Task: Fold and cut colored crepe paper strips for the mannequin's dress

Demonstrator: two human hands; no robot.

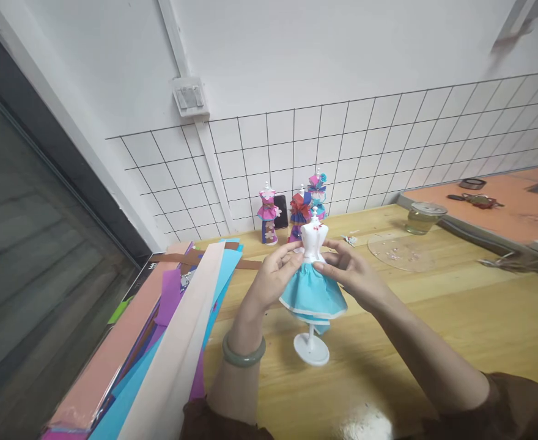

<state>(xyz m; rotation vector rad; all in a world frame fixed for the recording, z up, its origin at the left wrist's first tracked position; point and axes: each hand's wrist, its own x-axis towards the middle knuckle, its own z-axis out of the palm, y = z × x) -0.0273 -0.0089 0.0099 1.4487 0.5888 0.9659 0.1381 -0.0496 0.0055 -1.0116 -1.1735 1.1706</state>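
Note:
A small white mannequin (313, 238) stands on a round white base, with a light blue skirt (313, 292) edged in white around its waist. Small red marks show near its neck. My left hand (274, 275) pinches the skirt's waistband from the left, thumb in front and fingers partly behind. From the right, my right hand (349, 269) grips the same waistband, its thumb at the front and its other fingers curled behind the waist. A blue piece hangs below the hem at the back right.
Three dressed mannequins, one pink (268, 214), stand at the wall beside a dark phone (280, 212). Coloured paper strips (181, 342) lie left. A clear plate (400, 252), a glass jar (425, 219) and an orange mat (502, 211) are right.

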